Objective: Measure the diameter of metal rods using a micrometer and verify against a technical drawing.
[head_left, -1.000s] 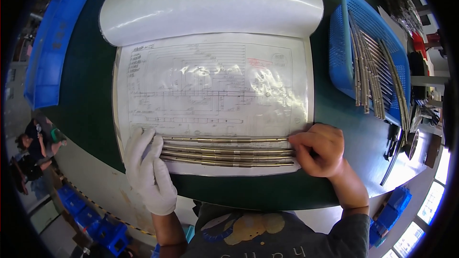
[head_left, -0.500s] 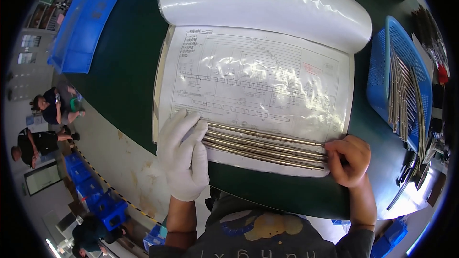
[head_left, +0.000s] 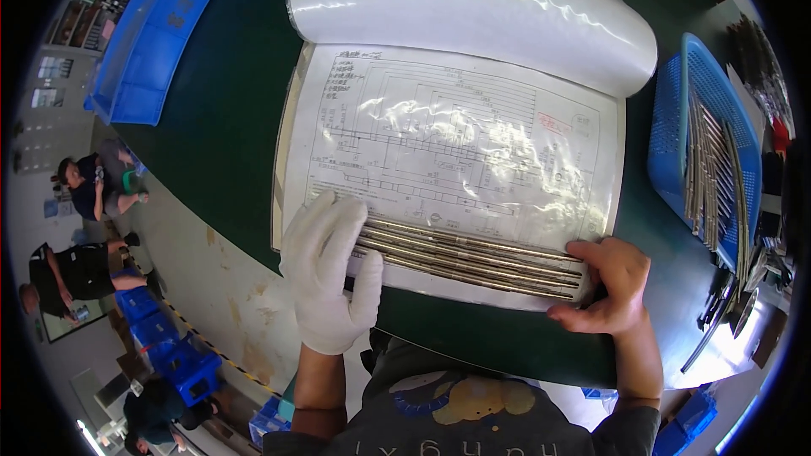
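Several thin metal rods point(head_left: 473, 259) lie side by side across the lower part of a plastic-covered technical drawing point(head_left: 405, 110), slanting slightly down to the right. My left hand point(head_left: 328, 274), in a white glove, is at their left ends; its thumb is spread away from the fingers, and it covers the rod tips. Bare, my right hand point(head_left: 615, 285) is at the right ends, forefinger above and thumb below, with a gap between them. The rods rest on the sheet.
A blue perforated basket point(head_left: 676, 131) of more rods stands at the right. The folder's clear cover point(head_left: 465, 13) is rolled back at the far side. A blue bin point(head_left: 139, 76) sits on the green table point(head_left: 215, 135) at far left. People are beyond the table's left edge.
Both hands have opened: the left thumb has moved away from its fingers, and the right thumb and forefinger have spread apart at the rod ends. The rods have barely shifted.
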The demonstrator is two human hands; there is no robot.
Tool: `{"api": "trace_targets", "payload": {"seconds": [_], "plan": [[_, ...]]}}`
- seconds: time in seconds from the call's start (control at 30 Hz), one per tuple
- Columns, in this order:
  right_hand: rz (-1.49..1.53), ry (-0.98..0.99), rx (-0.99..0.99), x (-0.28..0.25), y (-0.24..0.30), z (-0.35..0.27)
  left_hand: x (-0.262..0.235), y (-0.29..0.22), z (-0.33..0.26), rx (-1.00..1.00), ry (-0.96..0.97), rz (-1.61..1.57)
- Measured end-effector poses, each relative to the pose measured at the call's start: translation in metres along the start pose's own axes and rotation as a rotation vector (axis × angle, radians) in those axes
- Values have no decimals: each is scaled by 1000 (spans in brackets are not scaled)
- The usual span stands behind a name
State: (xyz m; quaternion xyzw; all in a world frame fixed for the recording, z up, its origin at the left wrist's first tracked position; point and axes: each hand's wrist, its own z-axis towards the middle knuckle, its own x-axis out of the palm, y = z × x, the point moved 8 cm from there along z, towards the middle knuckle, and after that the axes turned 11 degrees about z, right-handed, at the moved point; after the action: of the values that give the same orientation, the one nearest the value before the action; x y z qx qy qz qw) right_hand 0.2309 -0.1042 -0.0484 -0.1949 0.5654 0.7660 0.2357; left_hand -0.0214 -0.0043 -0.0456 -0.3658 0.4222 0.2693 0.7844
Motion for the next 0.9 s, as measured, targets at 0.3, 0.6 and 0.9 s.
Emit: {"api": "trace_targets", "payload": {"seconds": [0.3,0.6,0.9], "plan": [[-120,11,-106,5,7,-2,4,-3,2,90,61,46],[-99,31,-86,11,0,2,13,-12,17,263,394,223],[-73,11,-71,13,0,-7,32,-38,36,465,705,288]]}}
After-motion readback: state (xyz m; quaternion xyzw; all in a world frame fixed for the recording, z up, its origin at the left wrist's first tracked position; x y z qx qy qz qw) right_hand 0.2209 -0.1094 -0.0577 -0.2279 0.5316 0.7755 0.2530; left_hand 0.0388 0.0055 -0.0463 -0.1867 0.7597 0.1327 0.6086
